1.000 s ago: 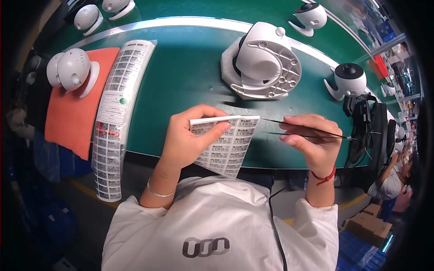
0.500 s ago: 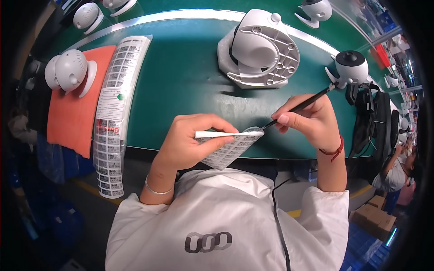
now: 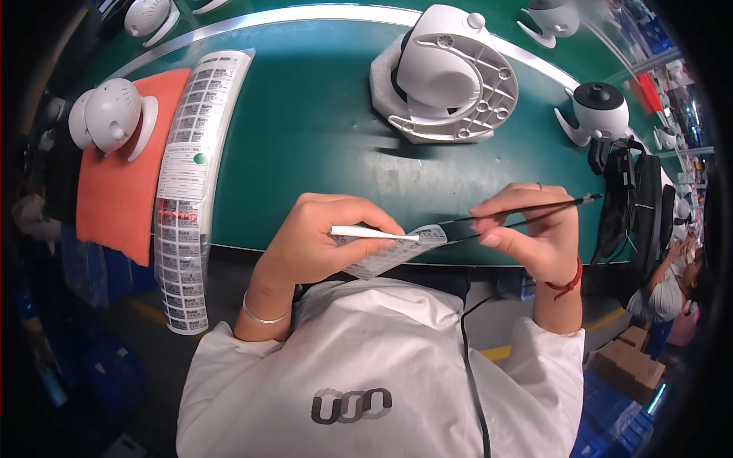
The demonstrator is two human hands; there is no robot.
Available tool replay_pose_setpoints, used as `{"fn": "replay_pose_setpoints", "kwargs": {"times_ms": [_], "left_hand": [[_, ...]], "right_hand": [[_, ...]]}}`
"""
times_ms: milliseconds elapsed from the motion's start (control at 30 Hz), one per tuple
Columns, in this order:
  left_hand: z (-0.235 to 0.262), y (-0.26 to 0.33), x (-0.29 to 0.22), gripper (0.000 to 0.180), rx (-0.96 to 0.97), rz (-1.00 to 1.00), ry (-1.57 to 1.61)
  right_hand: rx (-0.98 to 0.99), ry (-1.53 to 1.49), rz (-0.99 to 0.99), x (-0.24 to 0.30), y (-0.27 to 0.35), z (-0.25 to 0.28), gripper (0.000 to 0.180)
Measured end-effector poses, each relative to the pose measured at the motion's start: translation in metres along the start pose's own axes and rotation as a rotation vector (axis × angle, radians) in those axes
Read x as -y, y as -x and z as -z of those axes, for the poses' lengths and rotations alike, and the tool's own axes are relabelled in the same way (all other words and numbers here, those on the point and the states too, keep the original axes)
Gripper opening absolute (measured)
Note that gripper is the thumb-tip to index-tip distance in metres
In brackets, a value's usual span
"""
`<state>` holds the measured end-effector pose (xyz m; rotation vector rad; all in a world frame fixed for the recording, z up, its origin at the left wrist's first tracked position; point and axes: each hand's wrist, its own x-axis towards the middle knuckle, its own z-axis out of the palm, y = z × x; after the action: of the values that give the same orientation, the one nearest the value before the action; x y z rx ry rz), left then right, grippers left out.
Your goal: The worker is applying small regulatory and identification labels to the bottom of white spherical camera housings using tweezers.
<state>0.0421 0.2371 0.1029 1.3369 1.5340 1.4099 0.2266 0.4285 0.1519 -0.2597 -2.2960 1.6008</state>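
My left hand (image 3: 309, 240) is closed on a sheet of small printed labels (image 3: 374, 265), pinching it between thumb and fingers. A narrow white strip (image 3: 370, 232) shows along the top of that grip; whether it is the sheet's folded edge I cannot tell. In my right hand (image 3: 546, 240) is a pair of black tweezers (image 3: 569, 202), held by thumb and fingers with its two arms spread. Its tips reach the sheet's right corner, and whether they grip a label is too small to see. Beyond both hands, a white camera-like device (image 3: 443, 84) lies with its ribbed base showing.
At left, a long sleeve of label sheets (image 3: 183, 237) overlaps an orange cloth (image 3: 114, 195) bearing a white rounded device (image 3: 107, 114). Another white device with a black top (image 3: 598, 111) stands at right, by black cables (image 3: 615, 164). A person (image 3: 664, 282) sits far right.
The tweezers have turned flatter, and their arms now show apart instead of together at the sheet's edge. The sheet's right part has tilted. My view has shifted slightly.
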Motion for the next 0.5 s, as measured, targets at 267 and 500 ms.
{"fn": "replay_pose_setpoints", "kwargs": {"times_ms": [267, 500], "left_hand": [[-0.0045, -0.0044, 0.0033, 0.013, -0.065, -0.094, -0.042], [-0.0006, 0.0004, 0.008, 0.01, 0.054, -0.057, -0.013]], "right_hand": [[0.052, 0.08, -0.025, -0.0001, 0.0008, -0.0081, 0.018], [-0.108, -0.08, -0.183, -0.0021, -0.0005, -0.0088, 0.005]]}}
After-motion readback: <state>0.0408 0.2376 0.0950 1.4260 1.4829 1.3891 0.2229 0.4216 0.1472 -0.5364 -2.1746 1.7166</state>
